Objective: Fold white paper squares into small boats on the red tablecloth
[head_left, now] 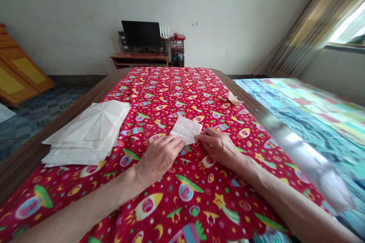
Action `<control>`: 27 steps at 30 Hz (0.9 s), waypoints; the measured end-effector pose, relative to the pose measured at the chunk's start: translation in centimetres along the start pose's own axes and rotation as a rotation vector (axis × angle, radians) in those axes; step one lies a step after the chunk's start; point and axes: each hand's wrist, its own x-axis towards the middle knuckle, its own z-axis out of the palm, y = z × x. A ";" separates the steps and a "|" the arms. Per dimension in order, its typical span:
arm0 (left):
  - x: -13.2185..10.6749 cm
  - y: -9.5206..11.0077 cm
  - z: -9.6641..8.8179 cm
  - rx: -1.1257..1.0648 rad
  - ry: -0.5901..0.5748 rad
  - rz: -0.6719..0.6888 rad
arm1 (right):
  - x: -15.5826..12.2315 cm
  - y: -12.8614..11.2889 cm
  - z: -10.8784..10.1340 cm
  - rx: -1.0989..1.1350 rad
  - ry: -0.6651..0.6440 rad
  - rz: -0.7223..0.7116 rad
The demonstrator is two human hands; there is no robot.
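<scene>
A small folded piece of white paper lies on the red patterned cloth in front of me. My left hand rests palm down with its fingers laid flat on the paper's near left corner. My right hand lies at the paper's near right edge, with its fingertips pinched on that edge. Both forearms reach in from the bottom of the view.
A stack of creased white sheets sits on the left of the cloth. A small folded paper shape lies near the table's right edge. The wooden table borders a bed on the right. A desk with a monitor stands by the far wall.
</scene>
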 end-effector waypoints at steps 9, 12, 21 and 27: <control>-0.6 -1.3 -0.2 -0.024 0.033 0.022 | 1.1 1.5 -0.4 -0.168 0.028 -0.043; -0.6 -2.3 0.0 -0.016 0.077 0.027 | 0.9 1.1 -0.5 -0.126 0.040 -0.142; -2.1 -3.2 0.5 -0.070 0.026 0.097 | 0.3 -3.1 -0.7 0.102 -0.074 -0.354; -3.4 -3.9 1.9 -0.158 -0.006 0.074 | 0.4 -2.8 -0.6 0.289 -0.090 -0.299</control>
